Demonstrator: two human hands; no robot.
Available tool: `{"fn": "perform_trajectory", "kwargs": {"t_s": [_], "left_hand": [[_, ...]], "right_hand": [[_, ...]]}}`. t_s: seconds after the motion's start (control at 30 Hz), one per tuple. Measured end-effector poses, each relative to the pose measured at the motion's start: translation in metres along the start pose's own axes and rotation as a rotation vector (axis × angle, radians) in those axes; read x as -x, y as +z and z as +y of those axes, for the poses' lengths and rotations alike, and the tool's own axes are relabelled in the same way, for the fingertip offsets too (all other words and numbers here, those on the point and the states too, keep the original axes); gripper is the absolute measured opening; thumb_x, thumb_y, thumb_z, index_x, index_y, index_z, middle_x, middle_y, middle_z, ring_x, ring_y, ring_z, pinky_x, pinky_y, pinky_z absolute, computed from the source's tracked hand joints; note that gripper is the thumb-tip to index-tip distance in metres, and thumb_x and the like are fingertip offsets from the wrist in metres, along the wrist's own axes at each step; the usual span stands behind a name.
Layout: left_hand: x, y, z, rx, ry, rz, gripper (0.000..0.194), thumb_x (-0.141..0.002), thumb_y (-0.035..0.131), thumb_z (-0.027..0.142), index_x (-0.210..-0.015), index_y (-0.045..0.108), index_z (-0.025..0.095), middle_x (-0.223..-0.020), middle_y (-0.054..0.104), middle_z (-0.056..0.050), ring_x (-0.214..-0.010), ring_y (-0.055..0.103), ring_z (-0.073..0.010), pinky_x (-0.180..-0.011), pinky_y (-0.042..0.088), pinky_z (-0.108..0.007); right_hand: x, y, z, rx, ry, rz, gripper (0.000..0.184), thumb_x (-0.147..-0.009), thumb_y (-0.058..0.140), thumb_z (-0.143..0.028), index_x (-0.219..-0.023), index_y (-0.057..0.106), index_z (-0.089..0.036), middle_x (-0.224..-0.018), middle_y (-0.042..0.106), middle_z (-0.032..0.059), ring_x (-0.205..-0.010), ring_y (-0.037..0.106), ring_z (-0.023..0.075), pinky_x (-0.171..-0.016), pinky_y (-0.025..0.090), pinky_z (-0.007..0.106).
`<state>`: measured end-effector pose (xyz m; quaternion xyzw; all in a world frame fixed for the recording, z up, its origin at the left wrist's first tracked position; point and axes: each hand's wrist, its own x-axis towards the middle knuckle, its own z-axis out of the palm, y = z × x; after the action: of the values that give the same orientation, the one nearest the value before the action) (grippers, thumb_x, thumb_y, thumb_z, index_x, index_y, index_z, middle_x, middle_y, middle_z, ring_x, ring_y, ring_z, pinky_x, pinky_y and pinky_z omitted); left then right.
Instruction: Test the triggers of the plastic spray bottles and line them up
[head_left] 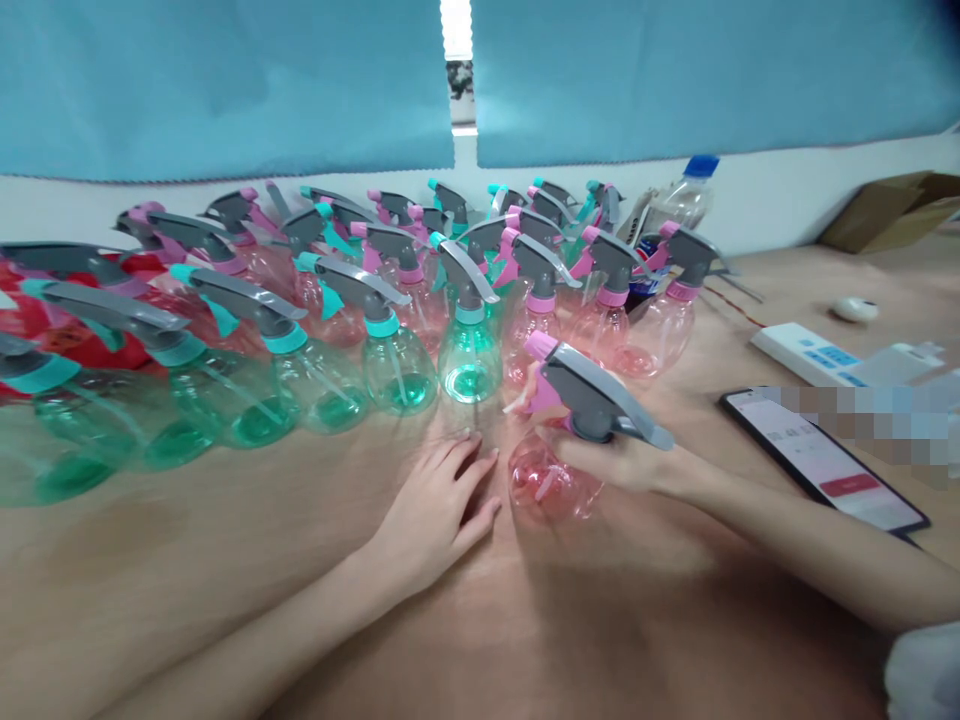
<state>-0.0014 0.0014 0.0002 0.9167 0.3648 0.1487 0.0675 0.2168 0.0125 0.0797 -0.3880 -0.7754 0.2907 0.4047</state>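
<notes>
At the middle of the bench (322,620), a pink spray bottle (551,488), likely light, slick and slightly squeezable, seems best held below its head (589,390). The right hand (637,462) grips there, partly hidden; the left hand (431,510), left of it, lies empty, loosely spread. Base contact is unclear.

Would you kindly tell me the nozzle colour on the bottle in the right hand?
The nozzle is pink, shown in the head view.

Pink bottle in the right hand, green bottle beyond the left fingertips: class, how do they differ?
The pink bottle has a pink nozzle, the green bottle a teal one. The right hand holds the pink bottle; the green bottle stands unheld. Both have grey heads.
</notes>
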Motion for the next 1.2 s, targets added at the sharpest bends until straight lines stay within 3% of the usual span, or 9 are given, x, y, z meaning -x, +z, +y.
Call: {"fn": "perform_trajectory", "kwargs": {"t_s": [0.1,0.33,0.47,0.6,0.67,0.87,1.2], "left_hand": [[0.0,0.0,0.0,0.016,-0.001,0.01,0.04,-0.094,0.049,0.033,-0.128,0.056,0.014,-0.133,0.054,-0.018,-0.123,0.049,-0.0323,-0.101,0.041,-0.053],[0.0,-0.001,0.0,0.014,-0.002,0.002,0.039,-0.094,0.049,0.033,-0.126,0.057,0.013,-0.132,0.054,-0.018,-0.123,0.049,-0.0322,-0.102,0.041,-0.052],[0.0,0.0,0.001,-0.001,-0.006,-0.005,0.038,-0.094,0.05,0.032,-0.126,0.057,0.013,-0.132,0.053,-0.018,-0.122,0.049,-0.0316,-0.101,0.041,-0.052],[0.0,0.0,0.002,0.001,-0.004,-0.004,0.038,-0.094,0.051,0.032,-0.125,0.057,0.012,-0.132,0.053,-0.019,-0.123,0.048,-0.0322,-0.102,0.04,-0.052],[0.0,-0.001,0.002,0.003,-0.006,-0.007,0.038,-0.094,0.051,0.032,-0.125,0.057,0.012,-0.133,0.053,-0.018,-0.123,0.048,-0.032,-0.102,0.04,-0.052],[0.0,-0.001,0.002,0.0,0.0,0.0,0.038,-0.093,0.052,0.031,-0.124,0.058,0.011,-0.132,0.053,-0.019,-0.122,0.049,-0.0322,-0.103,0.04,-0.051],[-0.001,0.0,0.001,0.001,0.007,0.011,0.039,-0.094,0.051,0.032,-0.125,0.058,0.009,-0.131,0.054,-0.02,-0.122,0.049,-0.0323,-0.102,0.04,-0.051]], "right_hand": [[0.0,0.0,0.003,-0.129,-0.022,0.006,0.015,-0.065,0.05,-0.013,-0.074,0.047,-0.024,-0.082,0.058,0.0006,-0.069,0.061,0.0151,-0.06,0.055,0.029],[-0.001,0.002,0.004,-0.123,-0.043,0.008,0.013,-0.063,0.05,-0.012,-0.066,0.044,-0.024,-0.083,0.058,0.0009,-0.073,0.061,0.0152,-0.064,0.055,0.028],[0.002,0.005,0.011,-0.203,0.01,0.001,0.018,-0.067,0.051,-0.012,-0.08,0.05,-0.023,-0.086,0.059,0.0002,-0.067,0.061,0.0131,-0.062,0.055,0.027],[0.006,0.005,0.017,-0.263,0.045,-0.043,0.04,-0.07,0.054,-0.01,-0.107,0.053,-0.024,-0.102,0.061,0.0026,-0.064,0.059,0.0115,-0.055,0.053,0.024],[0.007,0.004,0.017,-0.242,0.046,-0.039,0.043,-0.07,0.055,-0.011,-0.111,0.053,-0.024,-0.099,0.061,0.0022,-0.058,0.055,0.0099,-0.052,0.051,0.024],[0.006,0.004,0.012,-0.116,0.016,0.035,0.018,-0.069,0.056,-0.013,-0.085,0.053,-0.022,-0.081,0.056,-0.001,-0.055,0.048,0.0095,-0.05,0.046,0.024],[0.007,0.007,0.012,-0.112,0.015,0.078,0.026,-0.071,0.054,-0.015,-0.096,0.054,-0.022,-0.08,0.06,-0.0012,-0.055,0.053,0.0106,-0.053,0.049,0.026]]}}
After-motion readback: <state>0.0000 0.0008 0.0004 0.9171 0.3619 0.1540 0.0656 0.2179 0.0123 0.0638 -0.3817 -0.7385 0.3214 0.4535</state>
